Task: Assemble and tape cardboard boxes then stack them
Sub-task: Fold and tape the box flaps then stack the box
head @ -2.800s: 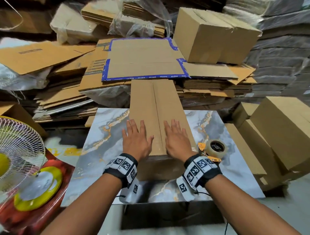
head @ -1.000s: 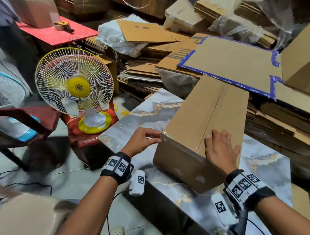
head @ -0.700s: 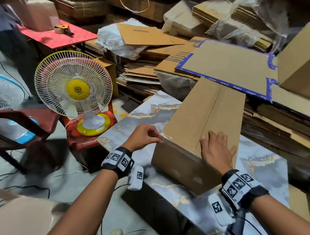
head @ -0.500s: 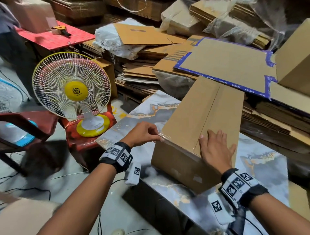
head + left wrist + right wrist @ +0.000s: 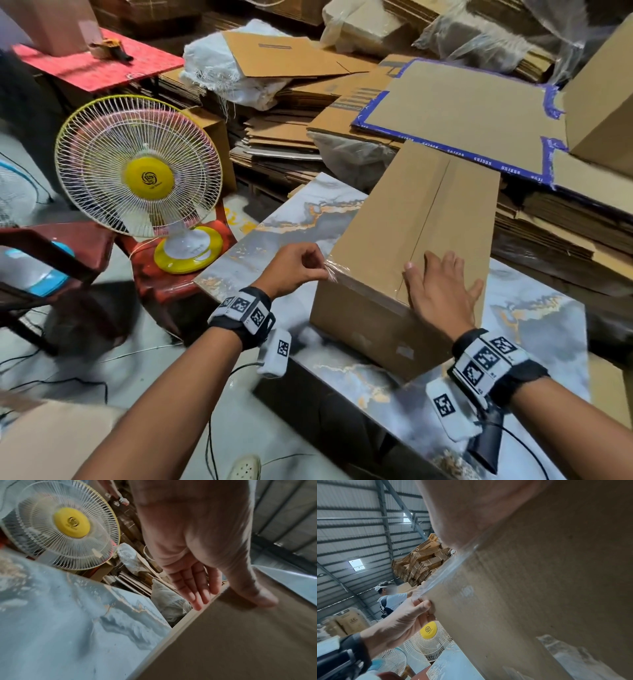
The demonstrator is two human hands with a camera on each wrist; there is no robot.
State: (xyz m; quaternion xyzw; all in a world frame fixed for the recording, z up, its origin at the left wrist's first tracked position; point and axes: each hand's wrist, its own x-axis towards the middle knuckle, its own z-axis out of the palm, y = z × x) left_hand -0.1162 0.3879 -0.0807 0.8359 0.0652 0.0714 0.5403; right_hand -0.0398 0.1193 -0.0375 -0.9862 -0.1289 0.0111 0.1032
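Note:
A long brown cardboard box [image 5: 411, 222] lies on the marble-patterned table [image 5: 294, 212], flaps closed along a centre seam. A strip of clear tape [image 5: 339, 275] runs along its near top edge. My left hand [image 5: 318, 269] pinches the loose end of that tape at the box's near left corner; the right wrist view shows the left hand [image 5: 419, 604] and the tape [image 5: 443, 573] there too. My right hand [image 5: 442, 274] lies flat on the box top by the seam, fingers spread. The left wrist view shows my thumb resting on the box [image 5: 240, 642].
A white and yellow fan [image 5: 137, 168] stands on a red stool left of the table. Piles of flat cardboard [image 5: 284, 130] and a blue-edged sheet [image 5: 462, 106] lie behind. An assembled box [image 5: 603, 96] sits far right. Another person [image 5: 390, 599] stands beyond the fan.
My left hand has left the box top and now pinches the tape end at the left corner. The view has swung left. In the last second both hands have hardly moved.

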